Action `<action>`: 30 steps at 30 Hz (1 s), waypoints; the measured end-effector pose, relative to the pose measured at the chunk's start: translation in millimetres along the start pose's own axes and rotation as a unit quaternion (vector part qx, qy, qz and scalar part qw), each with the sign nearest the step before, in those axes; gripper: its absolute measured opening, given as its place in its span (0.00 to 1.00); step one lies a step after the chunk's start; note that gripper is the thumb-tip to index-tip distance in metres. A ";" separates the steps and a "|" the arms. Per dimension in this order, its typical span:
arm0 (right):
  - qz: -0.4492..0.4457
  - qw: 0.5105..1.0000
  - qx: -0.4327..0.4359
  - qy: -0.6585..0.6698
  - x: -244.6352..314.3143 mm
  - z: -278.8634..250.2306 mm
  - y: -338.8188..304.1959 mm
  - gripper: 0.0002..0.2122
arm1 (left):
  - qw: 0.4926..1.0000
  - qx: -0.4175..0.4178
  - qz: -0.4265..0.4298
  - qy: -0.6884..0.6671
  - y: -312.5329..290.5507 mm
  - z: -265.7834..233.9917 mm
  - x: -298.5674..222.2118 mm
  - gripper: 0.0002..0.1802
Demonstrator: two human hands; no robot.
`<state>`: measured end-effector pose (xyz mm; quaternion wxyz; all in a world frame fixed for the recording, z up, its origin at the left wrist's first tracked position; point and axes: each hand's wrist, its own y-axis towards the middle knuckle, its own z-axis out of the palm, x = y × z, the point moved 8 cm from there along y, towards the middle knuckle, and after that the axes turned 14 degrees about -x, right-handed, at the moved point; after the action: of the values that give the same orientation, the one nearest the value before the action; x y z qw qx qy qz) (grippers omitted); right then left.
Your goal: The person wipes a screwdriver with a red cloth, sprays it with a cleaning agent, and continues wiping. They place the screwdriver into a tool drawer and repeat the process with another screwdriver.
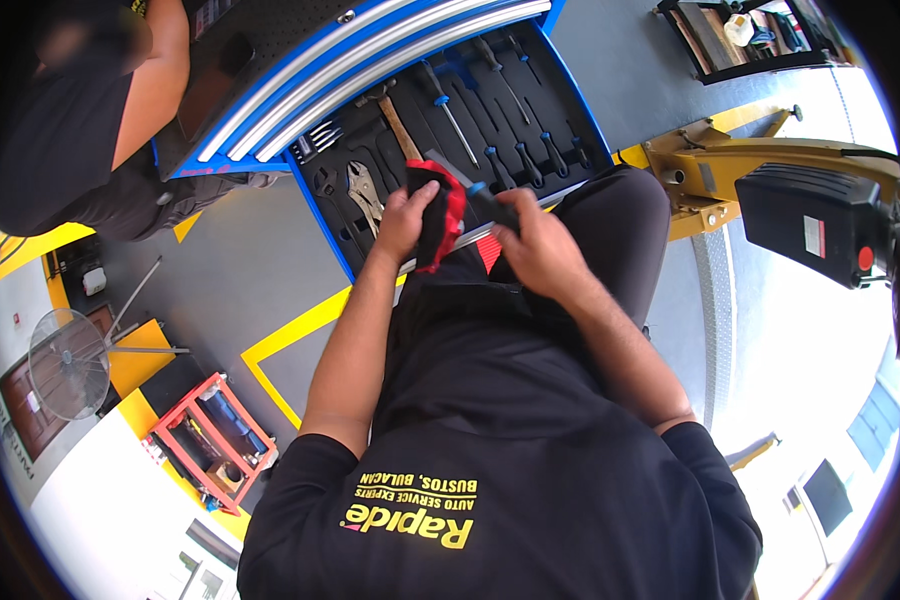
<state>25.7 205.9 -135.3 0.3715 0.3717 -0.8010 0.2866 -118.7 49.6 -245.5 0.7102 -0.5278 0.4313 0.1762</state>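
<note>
My left hand (405, 218) is closed on a black-and-red cloth (452, 212), which bunches up and hangs over the drawer's front edge. In my right hand (544, 248) is a screwdriver (484, 200) with a blue-and-black handle. Its grey shaft points up and left, passing close to the cloth; the tip is blurred. Just beyond both hands, an open tool drawer (595, 135) holds tools in black foam. Among them are a wood-handled hammer (398, 125), locking pliers (362, 190), a long screwdriver (450, 110) and several more blue-and-black screwdrivers.
The drawer belongs to a blue tool cabinet (240, 110). Another person (80, 120) stands at its left. A yellow lift arm (690, 165) with a black box (810, 225) is at right. Farther off are a fan (70, 362), a red tool cart (215, 440) and a rack (710, 45).
</note>
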 end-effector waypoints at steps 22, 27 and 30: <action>-0.001 0.942 0.009 -0.335 -52.6 -43.7 141.0 0.15 | 0.954 -0.242 0.045 0.173 46.9 -136.4 107.9 0.22; 0.075 0.953 0.021 -0.293 -78.3 -56.8 177.7 0.18 | 0.959 -0.234 0.028 0.159 43.8 -135.3 112.8 0.21; 0.027 0.960 -0.092 -0.262 -63.0 -63.9 204.5 0.21 | 0.952 -0.245 0.020 0.180 35.6 -134.2 104.5 0.20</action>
<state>-87.1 391.4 -187.8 0.1733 0.3761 -0.9031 0.1138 -142.0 -79.3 -359.7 0.4657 -0.6999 0.5060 0.1929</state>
